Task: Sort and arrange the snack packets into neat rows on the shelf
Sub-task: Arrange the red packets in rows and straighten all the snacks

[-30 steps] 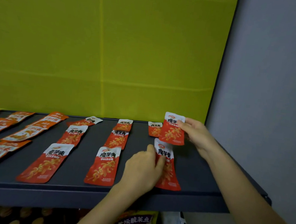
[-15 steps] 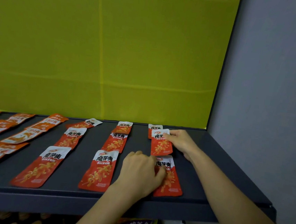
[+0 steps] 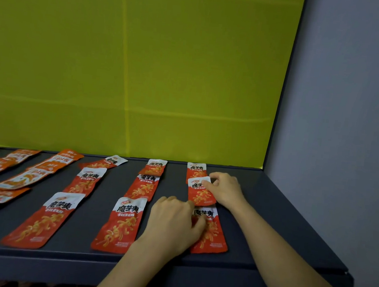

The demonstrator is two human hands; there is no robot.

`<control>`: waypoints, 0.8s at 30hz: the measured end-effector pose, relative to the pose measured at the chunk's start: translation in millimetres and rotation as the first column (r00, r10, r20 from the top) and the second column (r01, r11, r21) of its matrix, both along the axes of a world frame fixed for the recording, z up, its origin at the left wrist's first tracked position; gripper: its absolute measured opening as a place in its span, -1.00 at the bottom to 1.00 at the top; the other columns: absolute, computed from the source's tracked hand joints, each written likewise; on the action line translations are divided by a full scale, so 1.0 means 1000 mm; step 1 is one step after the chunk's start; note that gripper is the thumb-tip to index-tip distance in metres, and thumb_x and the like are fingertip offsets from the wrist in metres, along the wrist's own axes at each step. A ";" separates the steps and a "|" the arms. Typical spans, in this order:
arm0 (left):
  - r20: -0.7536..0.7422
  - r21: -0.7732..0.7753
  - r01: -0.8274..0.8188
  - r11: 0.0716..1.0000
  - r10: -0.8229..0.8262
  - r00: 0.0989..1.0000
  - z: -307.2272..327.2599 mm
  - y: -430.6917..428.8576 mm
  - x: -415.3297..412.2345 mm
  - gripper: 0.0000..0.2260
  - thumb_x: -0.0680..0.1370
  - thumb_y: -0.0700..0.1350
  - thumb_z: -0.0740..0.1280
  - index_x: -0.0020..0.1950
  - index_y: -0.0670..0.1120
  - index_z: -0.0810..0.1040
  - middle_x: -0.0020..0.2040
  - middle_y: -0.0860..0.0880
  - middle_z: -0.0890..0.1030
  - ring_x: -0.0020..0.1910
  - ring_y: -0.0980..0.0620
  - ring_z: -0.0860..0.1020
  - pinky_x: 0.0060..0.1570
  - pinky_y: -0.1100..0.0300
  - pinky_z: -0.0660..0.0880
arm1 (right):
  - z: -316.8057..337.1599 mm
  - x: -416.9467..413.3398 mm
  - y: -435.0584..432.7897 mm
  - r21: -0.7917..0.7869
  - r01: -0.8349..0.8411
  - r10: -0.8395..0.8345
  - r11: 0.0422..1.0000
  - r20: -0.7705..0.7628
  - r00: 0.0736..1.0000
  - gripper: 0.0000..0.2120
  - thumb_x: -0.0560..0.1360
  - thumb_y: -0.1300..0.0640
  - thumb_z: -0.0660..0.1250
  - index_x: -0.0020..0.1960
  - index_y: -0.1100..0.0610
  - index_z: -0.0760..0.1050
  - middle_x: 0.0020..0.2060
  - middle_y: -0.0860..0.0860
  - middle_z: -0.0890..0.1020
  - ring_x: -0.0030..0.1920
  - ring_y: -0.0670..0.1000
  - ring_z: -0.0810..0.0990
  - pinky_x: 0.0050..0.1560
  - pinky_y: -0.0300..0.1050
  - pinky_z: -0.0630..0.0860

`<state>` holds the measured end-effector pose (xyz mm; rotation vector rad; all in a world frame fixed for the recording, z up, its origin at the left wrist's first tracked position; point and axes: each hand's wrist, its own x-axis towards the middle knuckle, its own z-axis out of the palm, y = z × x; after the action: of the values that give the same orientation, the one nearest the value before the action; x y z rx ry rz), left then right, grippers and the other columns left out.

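Left hand (image 3: 173, 225): curled fingers grasp front packet (image 3: 212, 235), lower centre-right; its left edge is hidden.
Right hand (image 3: 224, 189): pinches middle packet (image 3: 200, 194) by its top corner, directly above.
Shelf (image 3: 269, 220): other packets (image 3: 118, 224) in rows; far-left ones cut off, blurred.

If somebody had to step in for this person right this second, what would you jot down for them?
Left hand grips the front packet of the rightmost row.
Right hand pinches the middle packet, flat on the shelf, in front of the back packet.
Done: three red rows nearly lined up.
To do: straighten the tilted packet, tidy the orange packets at the left.
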<state>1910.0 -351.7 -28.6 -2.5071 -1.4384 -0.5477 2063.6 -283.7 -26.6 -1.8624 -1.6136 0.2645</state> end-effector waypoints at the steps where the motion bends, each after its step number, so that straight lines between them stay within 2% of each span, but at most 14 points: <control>1: -0.005 -0.010 -0.004 1.000 0.004 1.000 0.001 0.000 0.000 -0.61 0.56 0.18 0.04 -0.08 -0.08 0.49 -0.07 -0.08 0.60 -0.02 -0.05 0.53 -0.06 0.15 0.31 | -0.001 -0.001 0.000 -0.002 0.004 -0.004 1.000 0.014 1.000 -0.66 0.52 -0.02 0.28 0.18 0.16 0.54 0.02 0.11 0.66 0.10 0.09 0.59 0.05 -0.11 0.43; 4: -0.016 -0.047 -0.023 0.999 0.022 1.000 0.006 -0.002 0.001 -0.62 0.57 0.19 0.04 -0.11 -0.07 0.46 -0.06 -0.08 0.60 -0.02 -0.05 0.54 -0.07 0.14 0.31 | -0.003 -0.001 0.002 -0.015 0.001 -0.001 1.000 0.036 0.999 -0.64 0.52 -0.03 0.27 0.22 0.16 0.50 0.07 0.10 0.65 0.12 0.09 0.58 0.08 -0.09 0.43; 6: 0.010 -0.071 -0.045 0.996 0.046 0.999 0.011 -0.001 0.004 -0.61 0.57 0.18 0.04 -0.03 -0.09 0.47 -0.02 -0.09 0.60 0.02 -0.06 0.52 -0.05 0.13 0.33 | -0.004 0.001 0.002 -0.020 0.010 -0.010 1.000 0.029 1.000 -0.63 0.52 -0.05 0.27 0.22 0.15 0.49 0.07 0.10 0.64 0.12 0.09 0.57 0.09 -0.09 0.44; 9: 0.141 -0.064 -0.052 0.997 0.060 0.988 0.019 0.009 0.011 -0.67 0.60 0.09 0.06 0.07 -0.15 0.41 0.04 -0.14 0.57 0.08 -0.10 0.47 0.01 0.10 0.33 | -0.003 0.004 0.000 0.004 0.042 -0.042 0.999 0.027 0.999 -0.62 0.54 -0.06 0.22 0.23 0.16 0.47 0.10 0.10 0.60 0.17 0.10 0.53 0.10 -0.10 0.40; 12: 0.249 -0.159 -0.025 0.987 0.064 0.966 0.022 0.033 0.024 -0.66 0.61 -0.01 0.08 0.24 -0.24 0.35 0.19 -0.20 0.47 0.20 -0.16 0.39 0.15 0.05 0.32 | -0.003 0.007 0.001 0.017 0.054 -0.054 0.998 0.000 0.999 -0.59 0.56 -0.07 0.18 0.27 0.17 0.43 0.15 0.10 0.55 0.21 0.10 0.49 0.14 -0.09 0.38; 16: 0.247 -0.353 -0.045 0.935 0.140 0.959 0.017 0.062 0.042 -0.59 0.60 -0.08 0.08 0.34 -0.34 0.21 0.34 -0.29 0.34 0.32 -0.26 0.29 0.26 0.00 0.24 | -0.005 0.008 -0.001 -0.034 -0.021 0.021 0.999 0.002 1.000 -0.50 0.54 -0.09 0.20 0.37 0.18 0.35 0.27 0.08 0.51 0.30 0.10 0.42 0.28 0.01 0.37; 19: 0.261 -0.461 -0.057 0.886 0.197 0.945 0.012 0.073 0.044 -0.59 0.60 -0.10 0.08 0.35 -0.33 0.18 0.38 -0.30 0.30 0.38 -0.27 0.25 0.30 -0.03 0.22 | -0.008 0.007 0.000 -0.087 -0.080 0.088 0.993 0.091 0.992 -0.53 0.57 -0.09 0.14 0.40 0.11 0.32 0.32 0.04 0.48 0.35 0.11 0.37 0.32 0.08 0.33; 24: 0.189 -0.432 -0.080 0.899 0.176 0.966 0.002 0.079 0.044 -0.60 0.60 -0.11 0.06 0.36 -0.33 0.21 0.37 -0.28 0.35 0.38 -0.23 0.29 0.38 -0.06 0.20 | -0.011 0.009 0.002 -0.106 -0.107 0.121 0.989 0.139 0.983 -0.57 0.58 -0.06 0.11 0.43 -0.01 0.31 0.35 0.04 0.47 0.36 0.11 0.39 0.31 0.08 0.36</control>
<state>1954.1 -272.3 -26.9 -2.7050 -1.9814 -0.5599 2072.7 -281.6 -37.7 -1.9030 -1.8397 0.2676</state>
